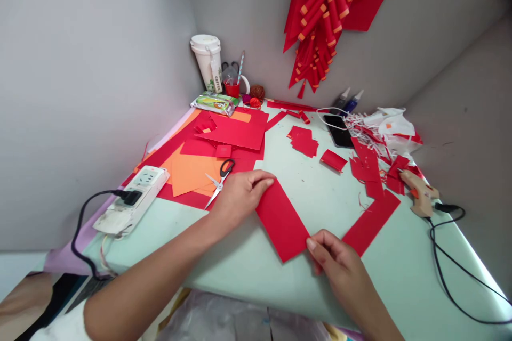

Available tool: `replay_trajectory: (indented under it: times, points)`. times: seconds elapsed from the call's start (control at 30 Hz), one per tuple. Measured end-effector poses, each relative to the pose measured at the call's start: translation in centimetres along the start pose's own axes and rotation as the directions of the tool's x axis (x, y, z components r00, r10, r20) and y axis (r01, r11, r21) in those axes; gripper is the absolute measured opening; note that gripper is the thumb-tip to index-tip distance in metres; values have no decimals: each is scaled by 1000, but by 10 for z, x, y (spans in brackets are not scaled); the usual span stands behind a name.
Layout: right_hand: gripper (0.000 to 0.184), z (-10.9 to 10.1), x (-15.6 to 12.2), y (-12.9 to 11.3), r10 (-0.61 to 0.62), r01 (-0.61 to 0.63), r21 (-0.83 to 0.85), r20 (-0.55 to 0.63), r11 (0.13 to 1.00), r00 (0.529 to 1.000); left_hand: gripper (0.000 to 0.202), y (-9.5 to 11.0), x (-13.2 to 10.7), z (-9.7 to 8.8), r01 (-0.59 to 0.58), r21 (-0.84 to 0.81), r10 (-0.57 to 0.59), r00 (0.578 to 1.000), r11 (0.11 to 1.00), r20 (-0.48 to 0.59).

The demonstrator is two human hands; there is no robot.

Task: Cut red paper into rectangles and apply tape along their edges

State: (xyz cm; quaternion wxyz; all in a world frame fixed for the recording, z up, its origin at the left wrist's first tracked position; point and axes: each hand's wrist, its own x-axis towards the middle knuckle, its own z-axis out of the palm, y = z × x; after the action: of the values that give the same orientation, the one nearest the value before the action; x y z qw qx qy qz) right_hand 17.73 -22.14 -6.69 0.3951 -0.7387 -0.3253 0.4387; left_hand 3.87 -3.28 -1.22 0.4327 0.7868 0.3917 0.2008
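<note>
A white power strip (135, 205) with a black plug (131, 197) sits at the left side of the tabletop (232, 253), its cord hanging over the near edge. Next to it, orange sheets (194, 173) and a pile of red sheets (242, 132) overlap; scissors (226, 168) lie on them with blades parted, just beyond the left wrist. Behind stand a white cup (206, 56), a green packet (212, 102) and a small red holder (231, 89). Farther right are a phone (339, 132), shredded paper (362, 127), red scraps (368, 168) and a glue gun (418, 195) with a trailing black cord. A red paper decoration (324, 10) hangs on the wall. Closest to the work, a red strip (374, 221) lies just beside the right hand (334, 256).

The red rectangle (282, 221) is held between both hands at the tabletop's near middle, slanting down to the right. The left hand (242, 192), its forearm reaching in from the lower left, pinches the far end between thumb and fingers; the right hand grips the near right corner, thumb on top and fingers curled underneath.
</note>
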Motion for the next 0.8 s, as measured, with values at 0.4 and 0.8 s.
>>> replay_trajectory:
  times: [0.4,0.8]
  points:
    - [43,13,2,-3,-424,151,-680,-255,718,869,27,-15,-54,-19,68,133,-53,992,989,-117]
    - [18,82,62,-91,-581,600,-678,305,424,755,51,-39,-117,57,-541,81,541,840,837,21]
